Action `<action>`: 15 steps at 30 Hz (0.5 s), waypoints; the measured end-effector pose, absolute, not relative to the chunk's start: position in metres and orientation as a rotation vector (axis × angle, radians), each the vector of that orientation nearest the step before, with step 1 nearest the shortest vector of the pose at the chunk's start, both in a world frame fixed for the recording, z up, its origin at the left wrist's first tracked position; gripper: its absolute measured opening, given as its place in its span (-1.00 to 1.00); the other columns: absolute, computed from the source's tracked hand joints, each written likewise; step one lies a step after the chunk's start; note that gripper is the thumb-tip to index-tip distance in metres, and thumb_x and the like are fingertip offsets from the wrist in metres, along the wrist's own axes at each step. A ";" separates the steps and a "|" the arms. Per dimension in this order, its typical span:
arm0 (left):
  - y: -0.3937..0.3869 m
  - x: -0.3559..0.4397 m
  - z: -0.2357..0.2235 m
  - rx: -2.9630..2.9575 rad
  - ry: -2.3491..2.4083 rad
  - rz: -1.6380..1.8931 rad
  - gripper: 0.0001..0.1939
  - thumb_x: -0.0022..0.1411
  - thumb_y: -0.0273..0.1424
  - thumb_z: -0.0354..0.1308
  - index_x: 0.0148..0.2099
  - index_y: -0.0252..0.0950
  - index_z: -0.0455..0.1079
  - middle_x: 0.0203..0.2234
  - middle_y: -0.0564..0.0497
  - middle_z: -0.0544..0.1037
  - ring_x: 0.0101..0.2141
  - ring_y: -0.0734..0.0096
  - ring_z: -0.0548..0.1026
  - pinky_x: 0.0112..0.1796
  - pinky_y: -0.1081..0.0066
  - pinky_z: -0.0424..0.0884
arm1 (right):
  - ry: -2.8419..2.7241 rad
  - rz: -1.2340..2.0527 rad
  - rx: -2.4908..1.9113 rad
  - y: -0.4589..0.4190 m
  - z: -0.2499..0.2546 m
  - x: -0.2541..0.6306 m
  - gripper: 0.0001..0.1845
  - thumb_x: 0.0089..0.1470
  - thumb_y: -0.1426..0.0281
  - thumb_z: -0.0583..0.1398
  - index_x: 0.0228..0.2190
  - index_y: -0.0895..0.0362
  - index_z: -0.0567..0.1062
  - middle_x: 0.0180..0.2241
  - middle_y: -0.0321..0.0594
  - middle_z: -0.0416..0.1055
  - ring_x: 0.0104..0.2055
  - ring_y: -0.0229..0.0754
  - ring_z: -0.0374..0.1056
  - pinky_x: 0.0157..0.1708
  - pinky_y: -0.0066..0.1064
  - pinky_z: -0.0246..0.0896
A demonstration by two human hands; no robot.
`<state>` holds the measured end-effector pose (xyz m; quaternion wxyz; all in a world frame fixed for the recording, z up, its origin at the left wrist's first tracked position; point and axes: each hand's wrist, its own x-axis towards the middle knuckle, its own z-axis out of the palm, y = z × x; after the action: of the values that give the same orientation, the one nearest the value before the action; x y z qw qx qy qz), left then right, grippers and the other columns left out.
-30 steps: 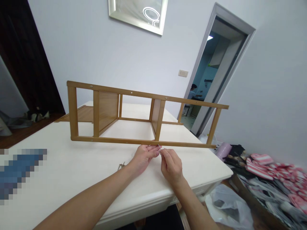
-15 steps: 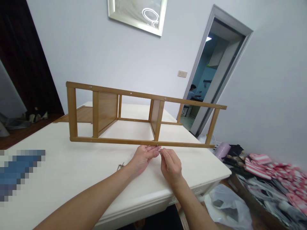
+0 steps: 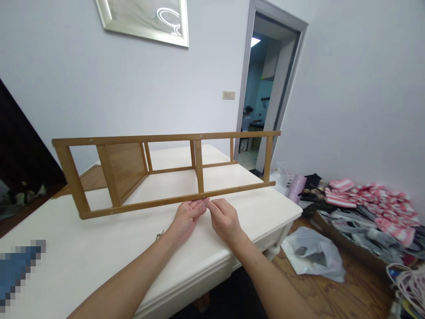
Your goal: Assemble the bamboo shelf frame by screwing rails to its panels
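In the head view, a wooden shelf frame lies on its side along the white table, its right end toward the surface's right edge. The left hand has its fingers stretched beneath the lower front rail; whether it grips anything cannot be told. The right hand pinches a thin metal piece between thumb and forefinger, just under the rail. Small metal parts lie beside the left forearm, in from the near edge. Below the near right corner, a translucent plastic bag rests on the floor.
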<state>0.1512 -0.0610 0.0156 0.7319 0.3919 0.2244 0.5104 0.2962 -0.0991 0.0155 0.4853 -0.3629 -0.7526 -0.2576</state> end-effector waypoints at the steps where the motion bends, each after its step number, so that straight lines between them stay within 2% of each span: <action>1: -0.061 0.151 0.016 0.861 0.499 1.125 -0.62 -0.13 -0.57 0.44 -0.19 -0.42 0.49 -0.06 -0.26 0.56 0.06 0.15 0.46 0.16 0.26 0.28 | -1.829 -0.645 -0.883 -0.099 0.016 0.296 -0.73 0.17 0.61 0.08 -0.13 0.16 0.44 -0.35 -0.11 0.48 -0.30 -0.18 0.39 -0.30 -0.33 0.38; 11: -0.067 0.151 0.023 0.900 0.493 1.089 -0.65 -0.09 -0.48 0.45 -0.20 -0.42 0.50 -0.15 -0.20 0.59 -0.07 0.24 0.52 0.02 0.27 0.37 | -1.821 -0.666 -0.888 -0.099 0.013 0.296 -0.70 0.18 0.58 0.08 -0.06 0.15 0.40 -0.36 -0.12 0.47 -0.31 -0.17 0.40 -0.31 -0.31 0.37; 15: -0.066 0.151 0.023 0.911 0.485 1.087 -0.66 -0.09 -0.47 0.45 -0.21 -0.41 0.51 -0.17 -0.18 0.60 -0.11 0.27 0.53 -0.01 0.30 0.37 | -1.828 -0.656 -0.902 -0.099 0.012 0.296 -0.73 0.18 0.57 0.08 -0.09 0.16 0.42 -0.38 -0.13 0.47 -0.33 -0.17 0.39 -0.34 -0.32 0.36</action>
<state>0.1508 -0.0663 0.0232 0.7321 0.4140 0.2203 0.4941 0.2960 -0.0991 0.0118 0.4794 -0.3697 -0.7491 -0.2690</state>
